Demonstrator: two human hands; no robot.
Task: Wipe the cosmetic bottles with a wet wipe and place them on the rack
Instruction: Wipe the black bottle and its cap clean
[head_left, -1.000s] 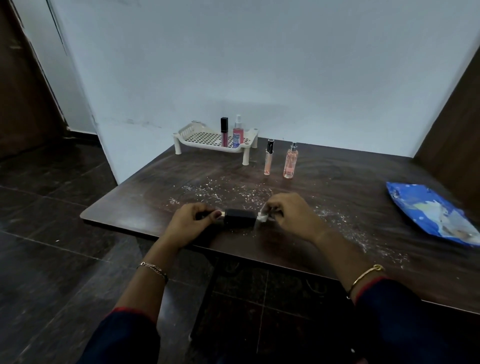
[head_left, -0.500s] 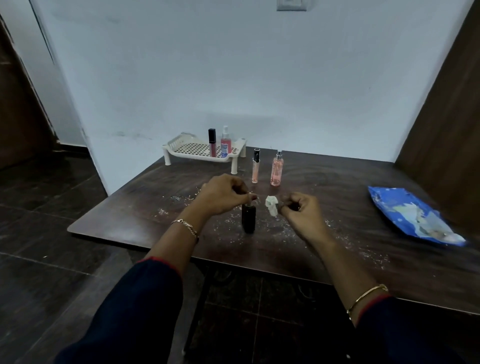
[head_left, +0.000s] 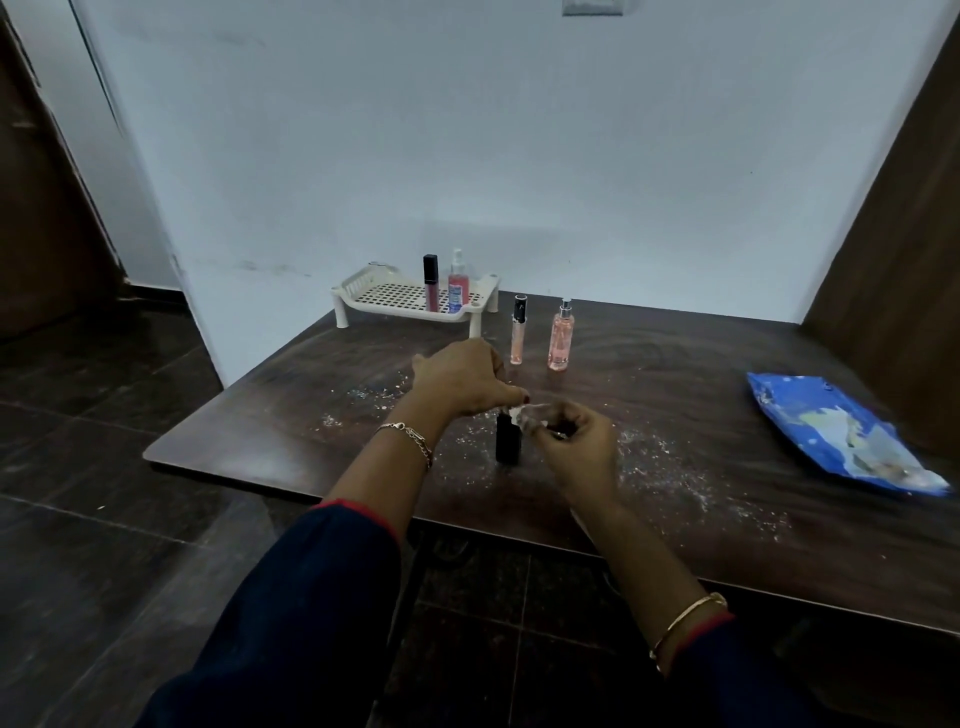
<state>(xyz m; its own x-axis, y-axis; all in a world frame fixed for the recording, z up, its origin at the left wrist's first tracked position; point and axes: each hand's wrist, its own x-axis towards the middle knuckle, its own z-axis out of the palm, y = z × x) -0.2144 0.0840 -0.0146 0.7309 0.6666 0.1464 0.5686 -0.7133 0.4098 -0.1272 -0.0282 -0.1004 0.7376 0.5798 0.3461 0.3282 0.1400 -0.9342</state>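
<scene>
A black cosmetic bottle (head_left: 507, 440) stands upright on the dark table (head_left: 701, 415), near its front edge. My left hand (head_left: 460, 379) pinches the bottle's top from above. My right hand (head_left: 574, 441) holds a crumpled white wet wipe (head_left: 527, 415) against the bottle's top on the right. A white perforated rack (head_left: 395, 299) stands at the table's back left, carrying a dark-capped lip gloss tube (head_left: 430, 283) and a pink spray bottle (head_left: 458, 280). Right of the rack, on the table, stand a slim pink tube with a black cap (head_left: 518, 330) and a pink perfume bottle (head_left: 560, 335).
A blue wet-wipe pack (head_left: 841, 436) lies at the table's right side. White crumbs (head_left: 675, 467) are scattered over the middle and front of the table. A white wall runs behind, a brown panel stands on the right, and dark floor tiles lie to the left.
The black bottle went from lying between my hands to standing upright. My left hand moved onto its top, and my right hand brought the wipe in against it.
</scene>
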